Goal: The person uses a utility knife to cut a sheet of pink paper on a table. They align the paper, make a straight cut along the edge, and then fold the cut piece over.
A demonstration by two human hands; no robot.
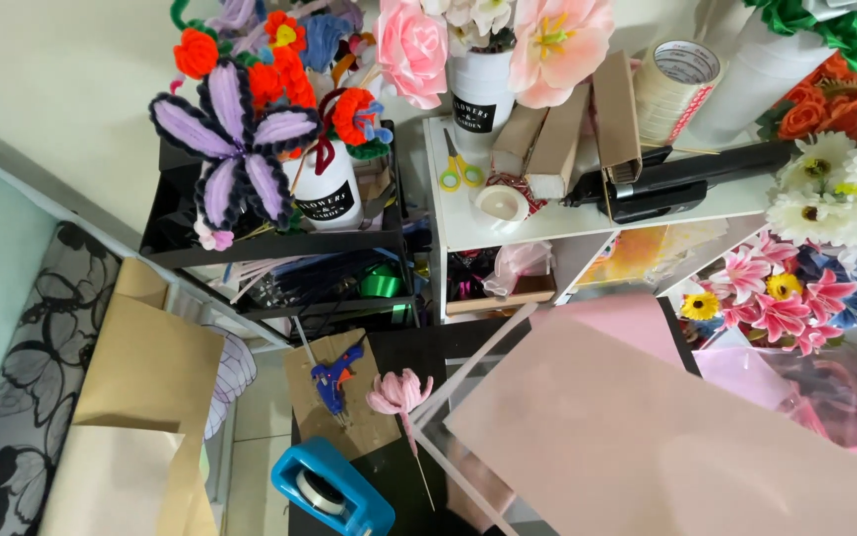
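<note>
A large sheet of pale pink wrapping paper (647, 427) is tilting across the dark desk (389, 476), its lower right corner running out of frame where only a sliver of a fingertip is showing; neither hand is properly in view, so their grip cannot be told. The sheet's near edge is hanging just beside a pink pipe-cleaner flower (398, 392), with a blue glue gun (334, 377) on cardboard and a blue tape dispenser (334, 486) close by. Swung wider, the paper risks sweeping the flower off or creasing against the dispenser.
</note>
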